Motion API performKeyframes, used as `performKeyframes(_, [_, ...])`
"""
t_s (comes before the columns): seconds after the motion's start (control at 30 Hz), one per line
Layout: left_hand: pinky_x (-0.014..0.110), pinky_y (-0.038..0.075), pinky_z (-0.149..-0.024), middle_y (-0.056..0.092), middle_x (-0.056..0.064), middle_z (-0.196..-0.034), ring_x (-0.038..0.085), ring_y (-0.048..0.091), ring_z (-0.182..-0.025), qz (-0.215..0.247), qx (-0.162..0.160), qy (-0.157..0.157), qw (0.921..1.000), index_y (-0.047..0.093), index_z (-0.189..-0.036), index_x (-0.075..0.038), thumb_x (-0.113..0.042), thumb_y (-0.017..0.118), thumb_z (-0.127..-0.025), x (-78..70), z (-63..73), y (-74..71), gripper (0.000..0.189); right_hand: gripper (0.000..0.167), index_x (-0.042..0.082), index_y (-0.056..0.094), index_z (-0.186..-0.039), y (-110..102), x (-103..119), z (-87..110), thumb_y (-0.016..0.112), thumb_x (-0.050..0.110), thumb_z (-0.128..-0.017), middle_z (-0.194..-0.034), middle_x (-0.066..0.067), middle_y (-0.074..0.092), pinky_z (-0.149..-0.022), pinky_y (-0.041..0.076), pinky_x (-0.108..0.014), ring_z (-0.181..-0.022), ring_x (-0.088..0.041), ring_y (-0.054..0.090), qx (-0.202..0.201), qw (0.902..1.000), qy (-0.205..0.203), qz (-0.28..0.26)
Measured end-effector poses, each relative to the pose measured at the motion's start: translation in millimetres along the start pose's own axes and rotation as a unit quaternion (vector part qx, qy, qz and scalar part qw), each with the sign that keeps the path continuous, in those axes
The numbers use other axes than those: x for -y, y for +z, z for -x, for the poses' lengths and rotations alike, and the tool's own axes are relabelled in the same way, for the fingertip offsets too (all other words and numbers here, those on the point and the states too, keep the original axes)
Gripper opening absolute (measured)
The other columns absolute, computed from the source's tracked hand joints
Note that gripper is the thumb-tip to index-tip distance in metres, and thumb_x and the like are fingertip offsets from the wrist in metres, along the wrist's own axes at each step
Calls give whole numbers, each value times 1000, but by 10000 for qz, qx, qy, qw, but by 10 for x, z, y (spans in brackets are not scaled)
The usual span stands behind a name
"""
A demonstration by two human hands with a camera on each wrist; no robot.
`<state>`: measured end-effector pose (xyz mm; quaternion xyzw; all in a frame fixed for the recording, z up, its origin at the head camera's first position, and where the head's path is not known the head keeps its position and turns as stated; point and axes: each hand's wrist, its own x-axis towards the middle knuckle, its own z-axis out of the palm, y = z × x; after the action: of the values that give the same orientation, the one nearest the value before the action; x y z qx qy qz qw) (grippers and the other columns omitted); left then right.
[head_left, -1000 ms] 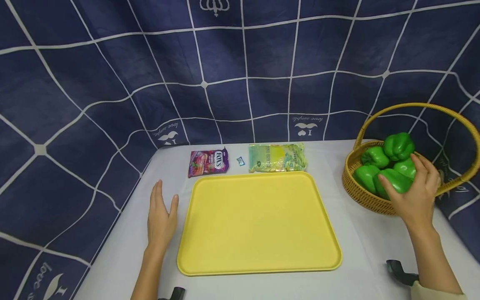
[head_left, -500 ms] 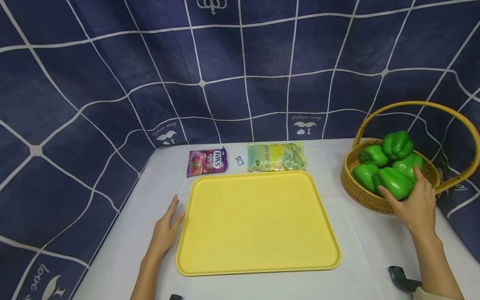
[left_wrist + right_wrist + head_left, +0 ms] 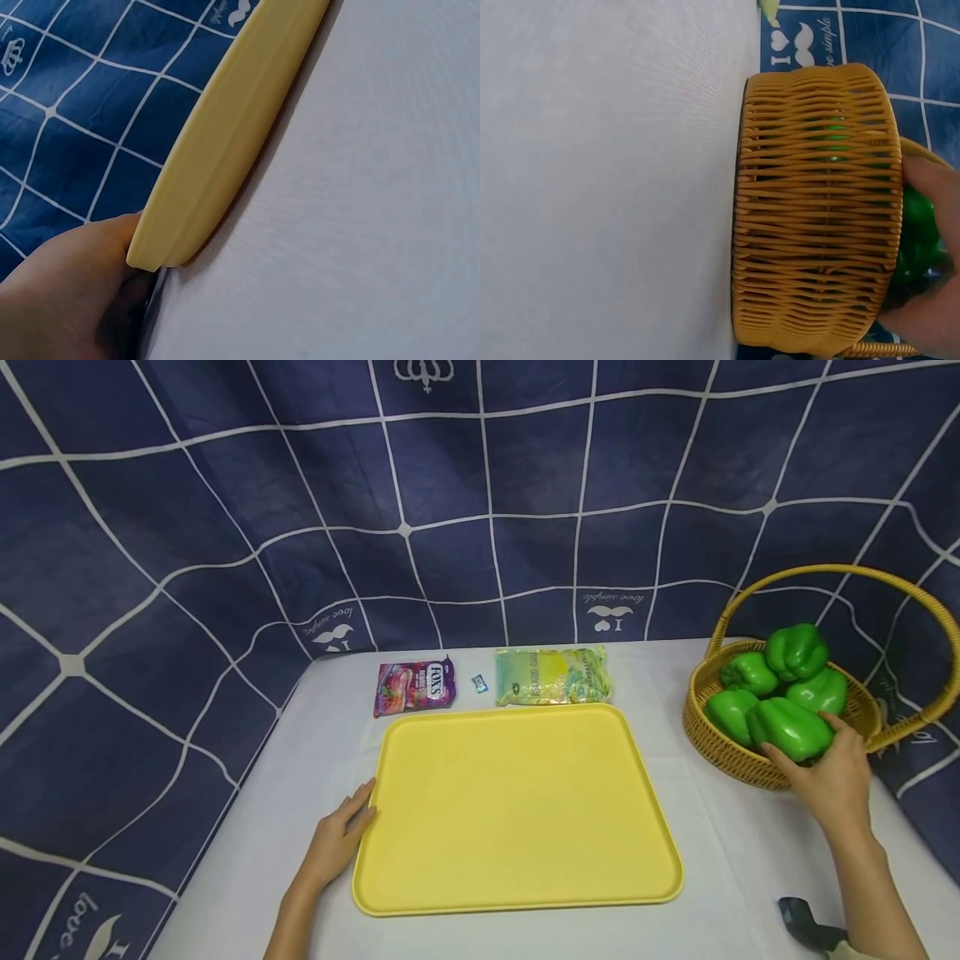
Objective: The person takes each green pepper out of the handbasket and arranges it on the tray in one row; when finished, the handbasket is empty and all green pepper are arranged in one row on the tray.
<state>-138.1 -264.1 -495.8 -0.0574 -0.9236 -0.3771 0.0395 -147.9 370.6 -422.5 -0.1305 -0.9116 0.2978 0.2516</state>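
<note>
At the right in the head view, my right hand (image 3: pixel 836 777) grips the front green bell pepper (image 3: pixel 789 728), thumb on its near left side and fingers on its right. That pepper lies with several others in a round wicker basket (image 3: pixel 723 760). In the right wrist view, the basket's woven side (image 3: pixel 817 210) hides most of the peppers, and my hand (image 3: pixel 934 319) reaches over the rim. My left hand (image 3: pixel 333 843) rests with extended fingers at the left edge of a yellow tray (image 3: pixel 517 810); the left wrist view shows it right at the tray's rim (image 3: pixel 225 127).
Behind the tray lie a purple Fox's candy bag (image 3: pixel 415 687), a small blue wrapped candy (image 3: pixel 480 683) and a green-yellow packet (image 3: pixel 555 677). The basket's tall handle (image 3: pixel 847 568) arches over the peppers. A blue checked cloth (image 3: pixel 450 560) hangs beyond the white table (image 3: pixel 720 868).
My left hand has come down and rightward from the air to the tray's left edge. My right hand has lowered and closed around the front pepper, which stays in the basket.
</note>
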Motion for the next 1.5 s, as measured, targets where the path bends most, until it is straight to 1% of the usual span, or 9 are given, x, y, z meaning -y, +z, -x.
performKeyframes(0.2, [57, 24, -106, 38, 17, -141, 43, 31, -129, 75, -64, 92, 9999, 40, -141, -16, -36, 48, -96, 3, 13, 2, 50, 84, 3, 26, -141, 13, 54, 7, 76, 16, -74, -130, -31, 31, -96, 27, -64, -117, -49, 33, -447, 9987, -58, -253])
performKeyframes(0.33, [57, 24, -106, 39, 17, -140, 44, 31, -129, 99, -83, 110, 9999, 41, -140, -16, -36, 49, -96, 8, 14, 0, 49, 83, 7, 34, -139, 26, 179, 14, 77, 6, -68, -130, -27, 32, -98, 27, -61, -118, -45, 34, -719, 9942, -502, -615])
performKeyframes(0.5, [58, 25, -105, 39, 18, -140, 45, 31, -128, 70, -83, 117, 9999, 41, -140, -15, -36, 49, -96, 8, 14, 1, 49, 91, 8, 36, -138, 86, 389, 0, 79, -5, -59, -130, -25, 36, -99, 28, -58, -117, -42, 36, -721, 9857, -1084, -1072])
performKeyframes(0.73, [59, 26, -104, 40, 18, -139, 46, 32, -127, 117, -155, 154, 9997, 43, -139, -14, -35, 51, -95, 17, 24, -7, 49, 101, 17, 29, -139, 305, 788, -28, 81, -6, -56, -127, -16, 47, -92, 31, -17, -111, -25, 43, -445, 9737, -1522, -1637])
performKeyframes(0.8, [58, 26, -104, 41, 17, -139, 45, 32, -127, 152, -181, 178, 9996, 43, -138, -13, -34, 51, -95, 20, 24, -9, 49, 99, 13, 31, -137, 388, 896, -44, 82, -5, -55, -127, -16, 47, -89, 32, -20, -108, -24, 43, -364, 9690, -1799, -1652])
performKeyframes(0.93, [58, 27, -104, 41, 16, -139, 45, 32, -127, 171, -195, 205, 9995, 44, -138, -14, -34, 52, -95, 31, 15, -4, 49, 91, 2, 38, -134, 554, 1091, -80, 82, -1, -54, -126, -22, 43, -88, 35, -40, -109, -33, 40, -145, 9529, -2573, -1598])
performKeyframes(1.03, [57, 26, -105, 41, 15, -140, 44, 32, -128, 154, -160, 169, 9996, 43, -139, -15, -35, 51, -95, 36, 6, 1, 49, 88, 3, 42, -134, 669, 1240, -92, 83, 3, -56, -124, -24, 40, -86, 37, -51, -111, -38, 39, 113, 9401, -3016, -1584])
performKeyframes(1.3, [58, 26, -104, 40, 15, -140, 45, 31, -127, 210, -162, 40, 9996, 44, -138, -15, -36, 53, -94, 31, 10, -6, 50, 94, 8, 34, -140, 994, 1784, -48, 84, 18, -61, -124, -17, 46, -84, 40, -53, -109, -31, 41, 1008, 9263, -3216, -1684])
performKeyframes(1.5, [59, 27, -103, 41, 14, -139, 47, 31, -127, 221, -130, 106, 9996, 44, -138, -14, -36, 54, -93, 55, 10, -21, 50, 80, 10, 43, -134, 1402, 2265, 58, 82, 32, -68, -124, -10, 51, -93, 40, -52, -109, -25, 45, 1929, 9012, -3470, -1737])
